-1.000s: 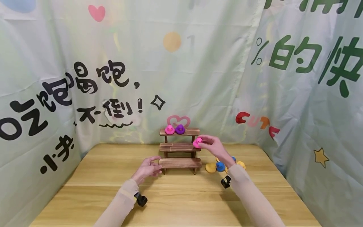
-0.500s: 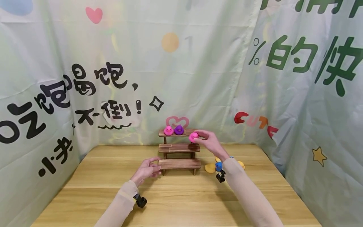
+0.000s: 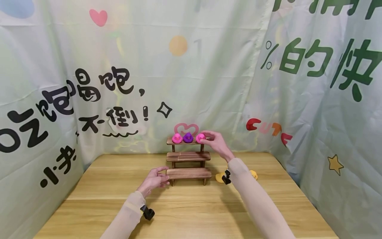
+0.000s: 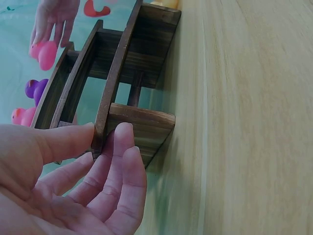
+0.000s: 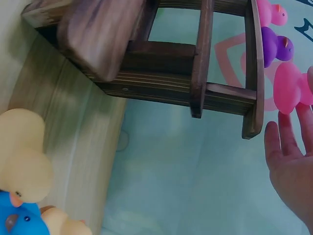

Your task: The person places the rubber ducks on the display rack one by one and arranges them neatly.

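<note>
A three-step wooden display stand (image 3: 188,172) stands on the table. My left hand (image 3: 154,181) holds the left end of its lowest step, thumb on top and fingers below, as the left wrist view shows. On the top step, a pink rubber duck (image 3: 177,138) sits at the left with a purple rubber duck (image 3: 188,137) beside it. My right hand (image 3: 217,143) pinches another pink rubber duck (image 5: 288,87) at the right end of that step. In the right wrist view this duck is right over the step's edge, close to the purple one.
Right of the stand, yellow rubber ducks (image 3: 220,177) lie on the table, partly hidden by my right forearm. A blue duck (image 5: 22,218) shows among them in the right wrist view. A printed cloth (image 3: 209,83) hangs behind and at both sides.
My right hand has lifted the pink duck from beside the middle step up to the top step's right end, moving slightly left. My left hand stays at the lowest step.
</note>
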`<state>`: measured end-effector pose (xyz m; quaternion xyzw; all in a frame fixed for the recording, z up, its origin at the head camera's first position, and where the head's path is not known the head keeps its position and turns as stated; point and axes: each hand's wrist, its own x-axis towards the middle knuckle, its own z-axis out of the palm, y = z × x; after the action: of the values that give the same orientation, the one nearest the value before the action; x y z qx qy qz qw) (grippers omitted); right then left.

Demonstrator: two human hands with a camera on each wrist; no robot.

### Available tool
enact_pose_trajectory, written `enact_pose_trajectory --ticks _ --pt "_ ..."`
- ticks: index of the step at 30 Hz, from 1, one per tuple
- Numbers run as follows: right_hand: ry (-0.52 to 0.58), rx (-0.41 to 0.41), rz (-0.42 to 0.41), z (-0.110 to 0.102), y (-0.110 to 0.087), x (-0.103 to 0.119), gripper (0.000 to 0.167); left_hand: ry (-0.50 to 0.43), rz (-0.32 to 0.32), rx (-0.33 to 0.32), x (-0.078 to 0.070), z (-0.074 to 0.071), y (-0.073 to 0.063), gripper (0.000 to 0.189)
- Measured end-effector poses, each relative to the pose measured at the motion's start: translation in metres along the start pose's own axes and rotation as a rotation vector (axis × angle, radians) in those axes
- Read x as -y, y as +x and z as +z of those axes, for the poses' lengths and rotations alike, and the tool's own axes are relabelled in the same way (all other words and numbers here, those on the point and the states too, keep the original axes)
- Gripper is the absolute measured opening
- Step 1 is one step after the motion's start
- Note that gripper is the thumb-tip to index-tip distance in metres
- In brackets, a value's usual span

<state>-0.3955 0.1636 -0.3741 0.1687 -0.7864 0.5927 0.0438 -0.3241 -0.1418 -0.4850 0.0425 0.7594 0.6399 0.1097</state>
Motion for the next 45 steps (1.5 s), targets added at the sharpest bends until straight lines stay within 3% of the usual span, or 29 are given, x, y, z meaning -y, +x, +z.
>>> enact_pose_trajectory --ticks 15,45 --pt "-0.035 0.02 0.026 0.006 0.018 0.001 0.052 -0.005 0.016 0.009 0.001 -0.002 0.0 0.057" --pt "-0.034 -0.017 0.028 0.013 0.018 -0.003 0.044 0.009 0.016 0.011 0.003 0.0 0.0 0.057"
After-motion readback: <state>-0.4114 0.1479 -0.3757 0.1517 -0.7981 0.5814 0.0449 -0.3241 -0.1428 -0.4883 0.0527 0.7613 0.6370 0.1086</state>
